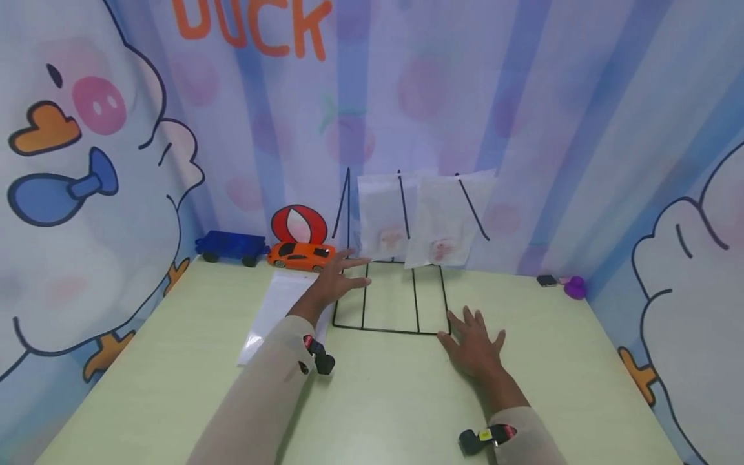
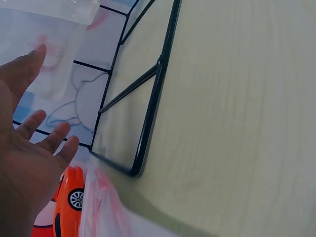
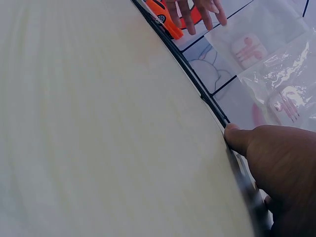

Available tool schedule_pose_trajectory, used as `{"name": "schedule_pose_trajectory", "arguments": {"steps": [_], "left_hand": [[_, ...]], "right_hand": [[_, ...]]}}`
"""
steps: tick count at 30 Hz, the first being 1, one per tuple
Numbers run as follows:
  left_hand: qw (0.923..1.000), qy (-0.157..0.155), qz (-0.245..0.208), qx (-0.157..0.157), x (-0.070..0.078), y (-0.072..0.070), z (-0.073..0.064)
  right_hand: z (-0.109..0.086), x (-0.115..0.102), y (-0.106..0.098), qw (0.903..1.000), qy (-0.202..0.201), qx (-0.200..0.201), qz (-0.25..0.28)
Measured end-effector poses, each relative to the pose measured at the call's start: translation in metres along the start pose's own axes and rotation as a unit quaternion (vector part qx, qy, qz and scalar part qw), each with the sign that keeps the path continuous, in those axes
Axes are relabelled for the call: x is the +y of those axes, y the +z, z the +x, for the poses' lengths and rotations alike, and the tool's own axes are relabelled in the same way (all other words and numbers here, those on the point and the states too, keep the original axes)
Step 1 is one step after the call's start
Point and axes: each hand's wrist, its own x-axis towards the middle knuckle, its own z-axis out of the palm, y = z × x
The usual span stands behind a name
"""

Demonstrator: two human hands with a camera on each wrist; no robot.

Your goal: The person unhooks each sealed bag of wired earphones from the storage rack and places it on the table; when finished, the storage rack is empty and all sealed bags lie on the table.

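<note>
A black wire display rack (image 1: 391,331) stands against the back wall, its base flat on the table and several prongs rising from its upright part. From two prongs hang a left clear bag (image 1: 374,203) and a right clear bag (image 1: 444,210), each holding a small item with pinkish marks whose kind I cannot tell. My left hand (image 1: 334,281) hovers at the rack's left side, fingers spread, with nothing held. At the base's front right corner, my right hand (image 1: 473,345) has its fingers spread. The right wrist view has its thumb (image 3: 239,137) touching the black bar.
A flat clear plastic bag (image 1: 270,316) lies left of the rack, partly behind the left forearm. Behind it are an orange toy car (image 1: 299,256) and a blue toy wagon (image 1: 232,247). At the back right sit a small black object (image 1: 547,281) and a purple one (image 1: 575,288).
</note>
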Motion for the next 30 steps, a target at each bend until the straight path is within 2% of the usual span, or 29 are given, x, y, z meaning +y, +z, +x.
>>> {"name": "schedule_pose_trajectory", "arguments": {"steps": [6,12,15,19,22,30], "left_hand": [[1.0000,-0.001,0.007,-0.001,0.000,0.007,0.006],[0.9998,-0.021,-0.005,-0.003,0.008,0.011,0.017],[0.9984,-0.038,-0.041,-0.001,0.013,0.014,0.022],[0.9956,-0.039,-0.085,0.001,0.019,0.016,0.030],[0.9956,-0.034,-0.087,0.003,0.022,0.018,0.034],[0.9955,-0.044,-0.084,0.003,0.032,0.026,0.037]], "right_hand": [[0.000,-0.001,0.002,1.0000,-0.001,0.005,0.001],[0.001,0.002,0.004,1.0000,0.004,0.001,-0.003],[0.000,0.003,0.006,1.0000,0.003,0.005,0.000],[0.000,0.002,0.004,1.0000,0.001,0.005,0.000],[-0.002,0.002,0.004,1.0000,0.002,0.004,0.006],[-0.001,0.003,0.002,0.9999,-0.006,0.009,0.005]]}}
